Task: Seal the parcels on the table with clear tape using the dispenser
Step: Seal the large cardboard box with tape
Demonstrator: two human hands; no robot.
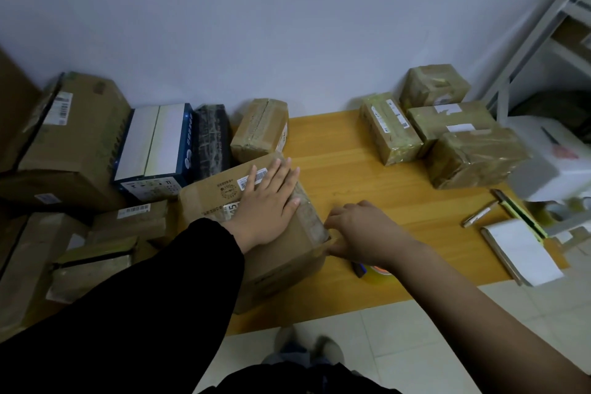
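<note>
Parcel (287, 265) lies under flat, wide left grip (268, 201); right grip (361, 230) touches its taped edge, state unclear.

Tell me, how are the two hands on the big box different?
The left hand lies flat on top of the box, fingers straight; the right hand is at its side corner, fingers curled. The left hand comes out of a black sleeve; the right arm is bare. Both touch the same cardboard box.
</note>
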